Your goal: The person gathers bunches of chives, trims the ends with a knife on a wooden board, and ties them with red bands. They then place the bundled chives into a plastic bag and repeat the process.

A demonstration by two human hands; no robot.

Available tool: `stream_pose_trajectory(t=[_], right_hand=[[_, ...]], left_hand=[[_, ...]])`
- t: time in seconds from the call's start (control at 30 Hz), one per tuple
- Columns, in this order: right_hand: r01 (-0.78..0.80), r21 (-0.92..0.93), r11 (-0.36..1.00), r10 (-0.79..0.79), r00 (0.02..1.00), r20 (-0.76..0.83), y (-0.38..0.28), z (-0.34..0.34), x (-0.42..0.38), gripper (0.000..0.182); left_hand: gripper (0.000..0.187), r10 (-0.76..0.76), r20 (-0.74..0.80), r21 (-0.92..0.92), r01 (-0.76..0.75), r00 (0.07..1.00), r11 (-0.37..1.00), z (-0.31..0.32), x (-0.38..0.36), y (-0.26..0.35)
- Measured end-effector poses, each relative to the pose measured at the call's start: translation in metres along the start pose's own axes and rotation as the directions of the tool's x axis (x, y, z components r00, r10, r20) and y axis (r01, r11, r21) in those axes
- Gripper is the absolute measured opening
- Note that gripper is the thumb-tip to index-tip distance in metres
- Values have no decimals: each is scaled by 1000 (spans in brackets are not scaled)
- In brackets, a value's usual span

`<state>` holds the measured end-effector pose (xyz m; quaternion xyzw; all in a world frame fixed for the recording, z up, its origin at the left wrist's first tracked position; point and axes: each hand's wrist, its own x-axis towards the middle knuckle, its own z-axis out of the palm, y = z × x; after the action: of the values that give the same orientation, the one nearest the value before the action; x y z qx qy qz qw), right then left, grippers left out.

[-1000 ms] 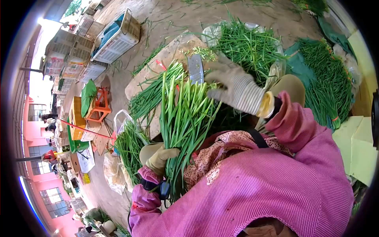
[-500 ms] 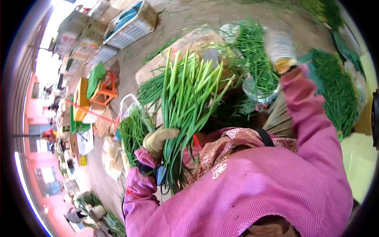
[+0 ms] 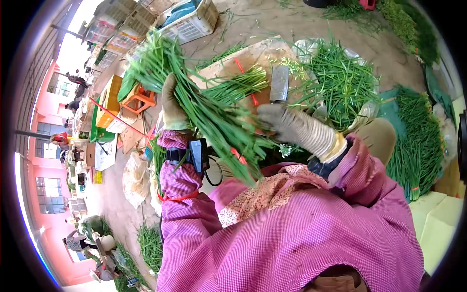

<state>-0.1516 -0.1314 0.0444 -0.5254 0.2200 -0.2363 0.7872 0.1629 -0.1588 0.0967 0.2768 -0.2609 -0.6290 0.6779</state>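
Observation:
My left hand (image 3: 174,108), in a tan work glove, is closed around a bunch of chives (image 3: 206,113). The long green leaves slant from the upper left down toward my lap, with a red tie (image 3: 238,155) near the lower end. My right hand (image 3: 279,121), in a grey-and-white glove, is at the right side of the bunch with its fingers stretched toward it. Beyond both hands, a smaller tied bunch (image 3: 241,82) and a cleaver (image 3: 279,83) lie on a board (image 3: 260,51) among pale trimmings.
Loose chives (image 3: 343,78) are heaped right of the board. A large pile of tied chives (image 3: 419,141) lies farther right. At left are an orange stool (image 3: 139,100), a yellow crate (image 3: 109,103) and a plastic sack (image 3: 134,180). A white crate (image 3: 192,25) stands beyond the board.
The bunch has swung from upright to slanting, with one end now at the upper left. My right hand has come in from the far right to the bunch. The cleaver now shows plainly.

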Motion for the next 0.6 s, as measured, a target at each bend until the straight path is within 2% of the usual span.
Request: stream_pose_trajectory(t=[0.07,0.1,0.17,0.2,0.27,0.3,0.37,0.4,0.5,0.6], right_hand=[[-145,361,921,113,988,109,41,-5,2,50],[-185,427,885,146,982,123,50,-4,-1,50],[-187,419,888,174,982,71,35,11,-15,49],[-244,357,902,246,968,39,11,19,-25,46],[-302,44,952,304,952,-45,2,16,-23,38],[-303,40,952,304,952,-42,2,13,-20,38],[-243,-320,916,200,966,-162,4,7,-17,29],[-243,-323,915,200,966,-161,3,6,-18,29],[-242,-297,924,140,935,-327,-11,12,-23,24],[-268,-367,891,140,930,-339,-22,18,-36,27]], left_hand=[[21,116,-198,193,-77,973,978,0,-3,0],[22,151,-225,192,-109,962,975,-2,-1,0],[22,200,-300,155,-159,933,975,-9,2,-1],[22,204,-302,152,-164,931,975,-13,2,-1],[22,219,-366,188,-159,904,969,-22,-1,-1],[23,234,-400,196,-167,886,966,-21,-2,-1],[24,217,-424,175,-156,879,972,-20,-4,-3],[26,196,-444,153,-142,874,978,-17,-5,-4],[29,218,-475,166,-156,853,974,-25,0,-8],[31,231,-503,152,-178,833,972,-37,6,-11]])
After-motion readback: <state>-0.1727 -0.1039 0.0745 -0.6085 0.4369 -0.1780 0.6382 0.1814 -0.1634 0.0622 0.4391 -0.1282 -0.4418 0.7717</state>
